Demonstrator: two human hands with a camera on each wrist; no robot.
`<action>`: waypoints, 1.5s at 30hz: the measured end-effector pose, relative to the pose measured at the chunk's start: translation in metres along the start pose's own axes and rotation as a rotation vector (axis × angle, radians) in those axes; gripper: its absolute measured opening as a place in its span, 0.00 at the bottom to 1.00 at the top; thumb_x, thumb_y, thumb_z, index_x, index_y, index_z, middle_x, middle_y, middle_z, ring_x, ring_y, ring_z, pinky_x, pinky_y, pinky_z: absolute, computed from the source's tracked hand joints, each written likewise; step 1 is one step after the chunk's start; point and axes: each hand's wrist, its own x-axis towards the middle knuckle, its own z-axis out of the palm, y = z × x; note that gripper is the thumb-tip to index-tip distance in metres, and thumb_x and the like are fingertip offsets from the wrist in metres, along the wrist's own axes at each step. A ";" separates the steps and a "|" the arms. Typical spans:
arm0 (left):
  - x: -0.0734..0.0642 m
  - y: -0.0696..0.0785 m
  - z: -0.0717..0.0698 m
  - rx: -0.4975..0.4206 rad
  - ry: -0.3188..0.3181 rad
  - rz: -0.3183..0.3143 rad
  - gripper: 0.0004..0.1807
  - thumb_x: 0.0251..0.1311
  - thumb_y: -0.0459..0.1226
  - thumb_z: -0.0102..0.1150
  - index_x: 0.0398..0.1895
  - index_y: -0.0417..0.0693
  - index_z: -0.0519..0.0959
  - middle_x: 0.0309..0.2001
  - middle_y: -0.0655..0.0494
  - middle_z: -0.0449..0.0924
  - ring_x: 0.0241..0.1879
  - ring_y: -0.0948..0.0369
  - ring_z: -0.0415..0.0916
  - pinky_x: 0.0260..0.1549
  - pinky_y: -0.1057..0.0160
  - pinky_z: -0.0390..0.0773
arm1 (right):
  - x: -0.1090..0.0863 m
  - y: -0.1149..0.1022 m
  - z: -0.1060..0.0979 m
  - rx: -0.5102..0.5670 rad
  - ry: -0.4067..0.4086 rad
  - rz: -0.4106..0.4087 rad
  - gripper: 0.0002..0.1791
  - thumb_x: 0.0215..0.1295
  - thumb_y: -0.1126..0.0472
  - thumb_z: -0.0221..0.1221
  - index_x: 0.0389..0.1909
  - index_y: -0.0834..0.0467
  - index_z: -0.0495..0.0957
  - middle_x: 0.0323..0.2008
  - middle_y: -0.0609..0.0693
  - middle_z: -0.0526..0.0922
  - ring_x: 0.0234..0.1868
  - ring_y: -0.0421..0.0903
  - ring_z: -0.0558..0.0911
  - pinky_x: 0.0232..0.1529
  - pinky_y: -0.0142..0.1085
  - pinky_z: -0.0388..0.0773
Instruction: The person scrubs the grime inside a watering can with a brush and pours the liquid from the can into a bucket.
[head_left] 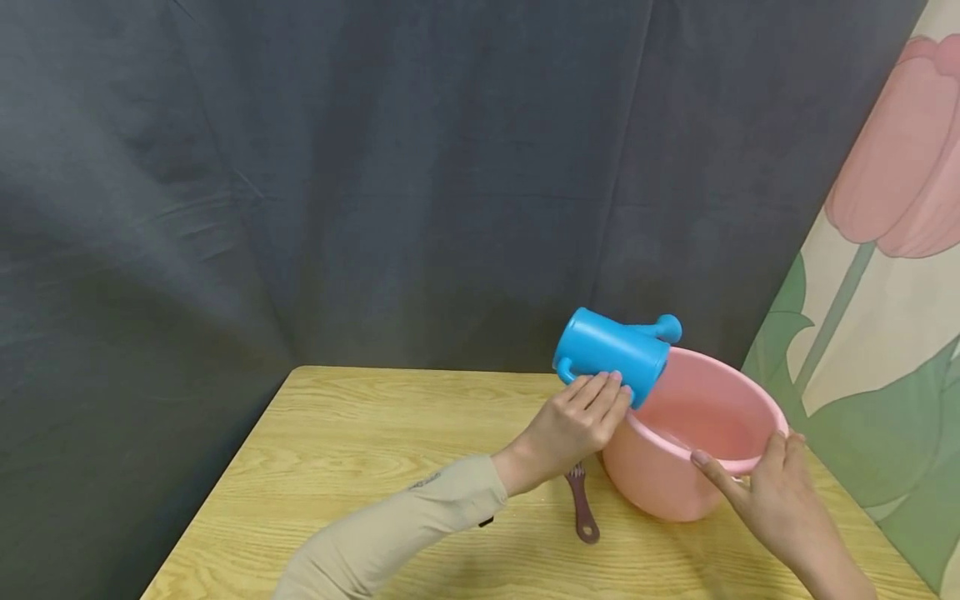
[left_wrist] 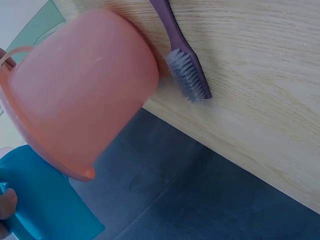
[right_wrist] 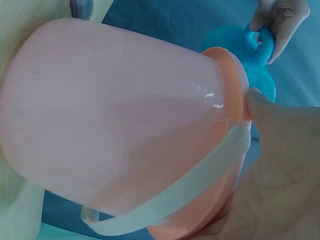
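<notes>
My left hand (head_left: 573,427) grips the handle of a blue watering can (head_left: 611,354). The can is tipped on its side at the left rim of a pink bucket (head_left: 660,479), its mouth toward the inside and its spout pointing right. With my right hand (head_left: 783,504) I hold the bucket's near right rim, thumb on the near side. In the right wrist view, a pale strap handle (right_wrist: 175,195) hangs along the bucket's outer wall. The bucket leans a little on the table. What lies at its bottom is hard to make out.
A purple scrubbing brush (head_left: 583,508) with grey bristles lies on the wooden table (head_left: 360,433), left of the bucket. Behind the table hangs a dark curtain (head_left: 420,183). A wall panel with a painted tulip (head_left: 885,167) stands along the right side.
</notes>
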 end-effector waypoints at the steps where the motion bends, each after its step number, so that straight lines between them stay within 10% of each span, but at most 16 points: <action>1: 0.000 0.000 0.000 -0.002 0.001 -0.002 0.14 0.68 0.37 0.61 0.53 0.44 0.83 0.52 0.50 0.84 0.53 0.57 0.80 0.55 0.62 0.76 | 0.000 0.000 0.000 0.001 -0.003 0.002 0.62 0.70 0.38 0.55 0.67 0.84 0.29 0.64 0.90 0.33 0.59 0.88 0.51 0.45 0.78 0.60; 29: -0.020 -0.004 0.002 -0.247 -0.049 -0.143 0.18 0.63 0.34 0.65 0.56 0.46 0.81 0.44 0.58 0.85 0.42 0.65 0.82 0.47 0.69 0.79 | 0.001 -0.001 0.004 -0.009 0.091 -0.041 0.58 0.67 0.40 0.59 0.61 0.89 0.44 0.52 0.81 0.53 0.41 0.73 0.66 0.39 0.72 0.69; 37: -0.029 -0.007 0.000 -0.506 -0.068 -0.332 0.23 0.59 0.28 0.67 0.59 0.42 0.79 0.51 0.53 0.84 0.50 0.61 0.82 0.44 0.68 0.80 | 0.001 -0.001 0.002 -0.024 0.065 -0.011 0.58 0.67 0.38 0.58 0.62 0.89 0.43 0.51 0.80 0.52 0.41 0.73 0.66 0.37 0.71 0.70; 45: -0.034 -0.008 0.005 -0.622 0.039 -0.466 0.29 0.47 0.16 0.59 0.56 0.38 0.81 0.44 0.51 0.86 0.32 0.67 0.84 0.21 0.76 0.73 | 0.000 -0.004 0.004 -0.031 0.092 -0.024 0.56 0.67 0.38 0.58 0.57 0.90 0.47 0.51 0.80 0.53 0.40 0.71 0.65 0.37 0.69 0.71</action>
